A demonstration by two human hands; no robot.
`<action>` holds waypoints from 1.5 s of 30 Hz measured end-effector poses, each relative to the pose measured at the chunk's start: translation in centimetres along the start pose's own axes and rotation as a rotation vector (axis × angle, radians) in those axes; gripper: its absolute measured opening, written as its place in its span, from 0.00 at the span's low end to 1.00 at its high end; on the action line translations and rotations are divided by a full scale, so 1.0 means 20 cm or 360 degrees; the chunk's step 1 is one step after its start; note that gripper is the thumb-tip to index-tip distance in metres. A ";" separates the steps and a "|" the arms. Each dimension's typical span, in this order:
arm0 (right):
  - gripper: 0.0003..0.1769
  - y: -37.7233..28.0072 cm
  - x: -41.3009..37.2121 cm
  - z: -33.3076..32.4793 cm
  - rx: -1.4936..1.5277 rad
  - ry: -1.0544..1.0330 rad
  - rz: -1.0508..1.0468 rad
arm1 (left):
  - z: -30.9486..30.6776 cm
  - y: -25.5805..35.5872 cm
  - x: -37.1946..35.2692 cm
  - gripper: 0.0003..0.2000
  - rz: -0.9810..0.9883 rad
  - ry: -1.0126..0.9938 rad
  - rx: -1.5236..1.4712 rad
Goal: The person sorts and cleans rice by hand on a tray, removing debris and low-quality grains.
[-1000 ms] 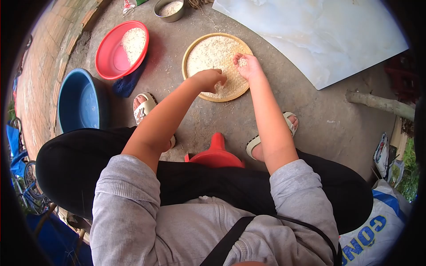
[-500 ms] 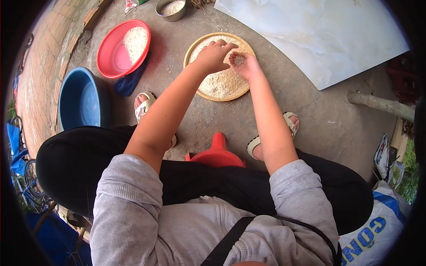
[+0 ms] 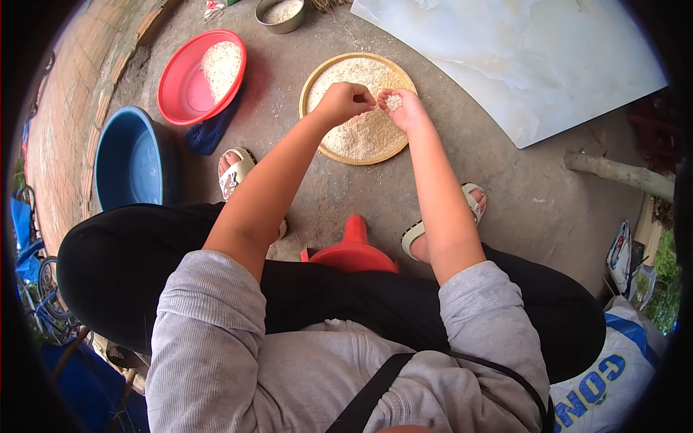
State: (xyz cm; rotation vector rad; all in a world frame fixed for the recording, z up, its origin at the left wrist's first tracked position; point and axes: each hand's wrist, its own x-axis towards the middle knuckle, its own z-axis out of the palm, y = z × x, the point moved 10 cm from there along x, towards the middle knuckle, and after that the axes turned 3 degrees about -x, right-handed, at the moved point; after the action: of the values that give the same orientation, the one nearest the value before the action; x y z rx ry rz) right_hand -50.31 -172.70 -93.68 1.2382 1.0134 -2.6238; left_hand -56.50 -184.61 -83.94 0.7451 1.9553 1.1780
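Note:
A round woven winnowing tray (image 3: 323, 150) lies on the ground, spread with pale rice grains (image 3: 361, 137). Above its right side, my right hand (image 3: 406, 112) is cupped with the palm up, holding a small heap of rice. My left hand (image 3: 345, 103) hovers over the middle of the tray, just left of the right hand. Its thumb and fingers are pinched together near the right fingertips. Whatever may be between them is too small to make out.
Left of the tray stand a red basin (image 3: 167, 86) partly filled with grain and a blue tub (image 3: 137, 162). A metal bowl (image 3: 289, 26) of grain sits at the back. A marbled panel (image 3: 534, 65) and a log (image 3: 621, 173) are to the right; a red stool (image 3: 352, 252) is beneath me.
My left hand's fingers have gone from spread to pinched, and the hand has lowered slightly. My right hand has tilted a little, showing more of the rice in its palm.

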 end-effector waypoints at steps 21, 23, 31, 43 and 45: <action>0.10 -0.07 -0.01 -0.01 0.0213 0.0067 -0.0073 | 0.10 -0.08 0.00 0.11 -0.0156 -0.0136 -0.0257; 0.10 -0.04 -0.02 0.02 0.0162 0.0006 -0.0031 | 0.05 0.08 0.04 0.15 0.0186 -0.0030 0.0091; 0.16 -0.06 -0.11 0.30 0.0004 -0.0366 -0.0086 | 0.06 -0.25 0.00 0.26 -0.0548 0.0456 -0.1623; 0.23 -0.12 -0.27 0.67 -0.1064 -0.0630 -0.0144 | 0.07 -0.34 0.04 0.13 -0.0328 0.0614 -0.2724; 0.25 -0.15 -0.30 0.68 -0.1198 -0.0628 -0.0163 | 0.08 -0.33 0.03 0.13 -0.0344 0.0607 -0.2715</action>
State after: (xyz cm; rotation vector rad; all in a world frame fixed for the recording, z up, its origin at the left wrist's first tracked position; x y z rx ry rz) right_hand -56.31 -179.68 -81.70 0.4874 1.7476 -2.0550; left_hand -56.26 -186.00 -90.54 -0.6028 0.5908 2.2453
